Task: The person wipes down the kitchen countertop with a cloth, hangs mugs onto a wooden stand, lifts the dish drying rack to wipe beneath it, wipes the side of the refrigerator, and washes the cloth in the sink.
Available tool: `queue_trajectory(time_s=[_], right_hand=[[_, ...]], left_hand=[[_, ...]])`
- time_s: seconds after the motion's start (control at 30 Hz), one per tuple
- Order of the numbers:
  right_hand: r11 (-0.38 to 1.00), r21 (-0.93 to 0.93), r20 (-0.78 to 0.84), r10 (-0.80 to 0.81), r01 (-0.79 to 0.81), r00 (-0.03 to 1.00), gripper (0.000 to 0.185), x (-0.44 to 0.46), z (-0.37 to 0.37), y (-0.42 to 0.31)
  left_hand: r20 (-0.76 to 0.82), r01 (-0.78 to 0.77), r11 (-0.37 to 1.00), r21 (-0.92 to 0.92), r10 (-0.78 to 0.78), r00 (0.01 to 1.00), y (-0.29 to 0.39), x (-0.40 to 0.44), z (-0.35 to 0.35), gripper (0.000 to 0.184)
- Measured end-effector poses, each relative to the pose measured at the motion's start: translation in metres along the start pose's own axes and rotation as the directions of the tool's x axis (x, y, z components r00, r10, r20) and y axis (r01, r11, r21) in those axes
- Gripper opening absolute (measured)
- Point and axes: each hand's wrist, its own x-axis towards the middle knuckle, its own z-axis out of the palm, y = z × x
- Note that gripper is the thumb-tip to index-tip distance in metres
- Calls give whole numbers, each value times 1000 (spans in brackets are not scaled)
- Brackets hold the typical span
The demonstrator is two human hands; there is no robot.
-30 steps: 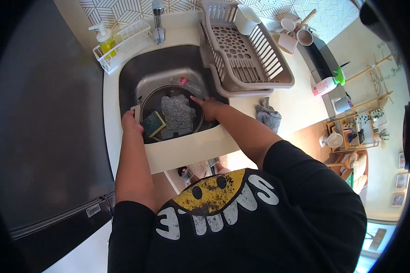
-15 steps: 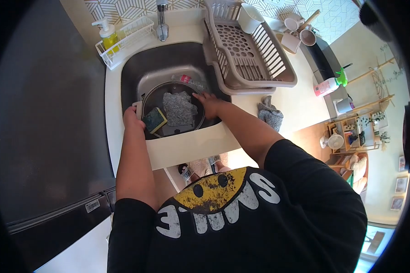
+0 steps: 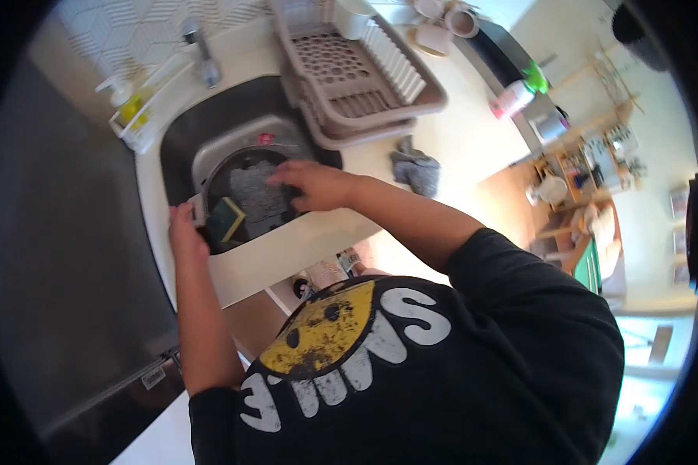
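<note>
A round dark pan (image 3: 226, 173) with a pale handle (image 3: 198, 209) sits in the sink (image 3: 209, 143). My left hand (image 3: 188, 230) is closed at that handle, on the sink's left side. Inside the pan lie a crumpled grey cloth (image 3: 254, 190) and a green-and-yellow sponge (image 3: 225, 220). Over the pan's right side hovers my right hand (image 3: 312, 186), blurred, its fingers apart and holding nothing. Behind the pan, a clear item with a red label (image 3: 266, 139), like a plastic bottle, lies partly hidden.
Right of the sink stands a beige dish rack (image 3: 364, 85) with a white container (image 3: 353, 19). A grey cloth (image 3: 416, 167) lies on the counter. Farther right is a spray bottle (image 3: 516, 97). At left are a soap dispenser (image 3: 128, 105) and the faucet (image 3: 203, 58).
My right hand has lifted off the pan's right rim and come inward above it. My left hand remains at the handle. The whole view has swung, so the scene appears shifted left and tilted.
</note>
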Motion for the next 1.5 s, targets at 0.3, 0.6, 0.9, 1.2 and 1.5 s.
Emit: queue_trajectory(time_s=[0.3, 0.6, 0.9, 1.2, 1.5], right_hand=[[971, -47, -491, 182, -235, 852, 41, -178, -75, 61], [930, -218, -508, 151, -296, 848, 55, -134, -2, 69], [955, 7, -15, -295, 295, 955, 32, -87, 16, 5], [801, 598, -404, 307, -5, 862, 49, -287, -130, 211], [960, -241, -463, 17, -145, 886, 39, -303, -125, 275]], left_hand=[[116, -234, 942, 240, 212, 970, 53, -118, 19, 53], [372, -103, 958, 268, -4, 928, 19, -138, 71, 54], [353, 64, 955, 290, -169, 920, -37, -122, 227, 61], [273, 119, 988, 98, -141, 952, -74, -105, 272, 25], [140, -63, 968, 242, 29, 990, -23, -148, 221, 53]])
